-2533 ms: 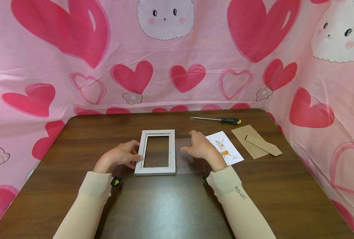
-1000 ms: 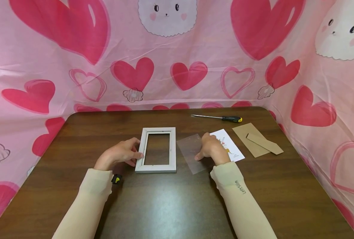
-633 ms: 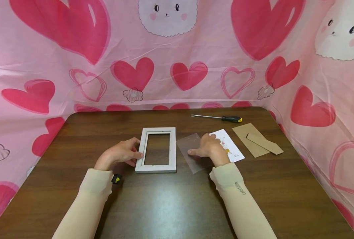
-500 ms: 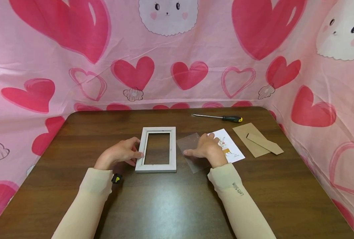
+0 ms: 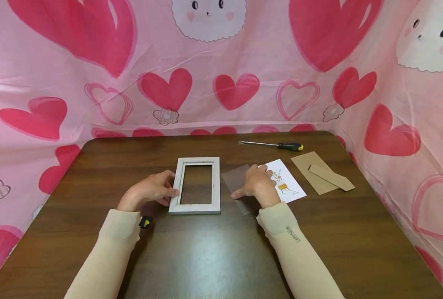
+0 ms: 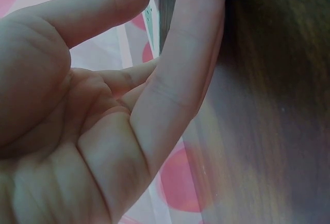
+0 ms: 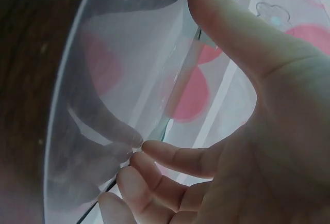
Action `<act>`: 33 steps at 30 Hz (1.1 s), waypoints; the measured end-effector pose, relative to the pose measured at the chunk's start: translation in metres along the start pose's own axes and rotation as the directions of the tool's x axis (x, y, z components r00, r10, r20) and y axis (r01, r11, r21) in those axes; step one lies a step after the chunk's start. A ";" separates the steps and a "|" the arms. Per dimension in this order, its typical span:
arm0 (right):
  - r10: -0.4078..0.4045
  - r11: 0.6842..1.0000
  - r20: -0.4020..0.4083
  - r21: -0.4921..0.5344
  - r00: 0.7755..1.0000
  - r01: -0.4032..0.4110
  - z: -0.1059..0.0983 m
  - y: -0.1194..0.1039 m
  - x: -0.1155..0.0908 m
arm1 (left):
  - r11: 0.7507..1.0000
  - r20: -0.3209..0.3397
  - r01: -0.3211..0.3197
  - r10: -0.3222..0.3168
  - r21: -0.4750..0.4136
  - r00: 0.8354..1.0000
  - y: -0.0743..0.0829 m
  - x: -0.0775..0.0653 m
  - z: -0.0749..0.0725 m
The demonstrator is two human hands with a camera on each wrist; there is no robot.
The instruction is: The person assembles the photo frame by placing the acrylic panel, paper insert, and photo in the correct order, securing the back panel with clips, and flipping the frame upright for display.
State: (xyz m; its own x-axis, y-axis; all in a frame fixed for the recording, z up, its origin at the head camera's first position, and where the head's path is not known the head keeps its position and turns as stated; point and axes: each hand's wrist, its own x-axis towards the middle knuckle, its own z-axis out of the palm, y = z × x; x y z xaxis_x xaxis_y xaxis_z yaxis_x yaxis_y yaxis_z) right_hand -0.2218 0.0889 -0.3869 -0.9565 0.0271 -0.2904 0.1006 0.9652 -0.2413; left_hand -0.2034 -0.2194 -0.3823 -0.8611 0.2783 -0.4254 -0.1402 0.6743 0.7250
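Note:
My left hand (image 5: 149, 190) holds the left side of a white picture frame (image 5: 216, 182) lying flat, its opening showing the table. The thumb lies on top and the fingers are against the outer side; in the left wrist view the frame edge (image 6: 167, 12) stands between them. Right of the frame lies a clear plastic sheet (image 5: 233, 178), tilted on the table. My right hand (image 5: 258, 185) spreads over it, thumb on its surface, and partly covers it. The right wrist view shows the fingertips touching the see-through sheet (image 7: 134, 64), their reflections in it.
A white card with a flower print (image 5: 292, 189) lies just right of the sheet, overlapped by the right hand's fingers. Farther right is a brown backing board (image 5: 307, 161) with a stand leg (image 5: 330, 177). A screwdriver (image 5: 289, 146) lies at the back.
The plastic sheet, straight beside the frame earlier, has turned aslant and shifted right under my right hand. The right thumb has since moved left across it. The left hand stays on the frame.

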 end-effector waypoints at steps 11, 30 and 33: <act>0.015 0.999 0.029 0.051 0.999 -0.017 -0.005 0.016 0.011 | 1.000 0.001 -0.005 0.005 -0.004 1.000 -0.001 0.002 0.000; -0.287 0.948 0.027 0.154 0.958 0.279 -0.033 0.043 0.014 | 1.000 0.004 -0.009 0.009 0.000 1.000 0.000 0.000 0.000; -0.314 0.929 0.044 0.219 0.948 0.298 -0.037 0.047 0.012 | 1.000 0.000 -0.010 0.010 -0.009 1.000 -0.001 -0.001 0.000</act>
State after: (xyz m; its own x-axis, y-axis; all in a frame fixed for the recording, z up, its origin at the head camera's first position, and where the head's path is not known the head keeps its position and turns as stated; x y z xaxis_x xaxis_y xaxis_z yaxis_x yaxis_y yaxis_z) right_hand -0.2393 0.1443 -0.3673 -0.9266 -0.2893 -0.2402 -0.1316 0.8480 -0.5135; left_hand -0.2027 -0.2203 -0.3828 -0.8626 0.2846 -0.4182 -0.1362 0.6655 0.7338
